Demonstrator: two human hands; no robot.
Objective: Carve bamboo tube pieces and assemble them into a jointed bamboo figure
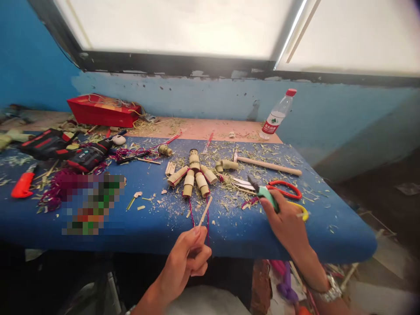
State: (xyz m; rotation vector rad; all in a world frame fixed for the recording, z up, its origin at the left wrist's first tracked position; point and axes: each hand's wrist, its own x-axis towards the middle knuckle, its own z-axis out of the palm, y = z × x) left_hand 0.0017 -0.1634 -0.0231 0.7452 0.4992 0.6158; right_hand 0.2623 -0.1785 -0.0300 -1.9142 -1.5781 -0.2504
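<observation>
My left hand point(188, 258) is closed in a pinch on a thin wooden stick point(205, 211), which points up and away above the table's front edge. Just beyond it lies a figure of short bamboo segments point(194, 160), strung on dark red cords point(191, 210) that trail toward me. On the right, my right hand point(287, 223) is wrapped round pliers point(268, 196) with teal-and-black handles; their dark jaws point left. Partly beneath them are scissors point(285, 187) with a red handle loop. A yellow loop point(304, 212) shows behind my right hand, mostly hidden.
A hammer point(269, 165) lies beyond the scissors, near a water bottle point(277, 114). On the left are a cordless drill point(87, 155), purple cord point(61, 188), an orange-handled cutter point(24, 181) and a red box point(103, 111). Bamboo shavings litter the blue table point(144, 227).
</observation>
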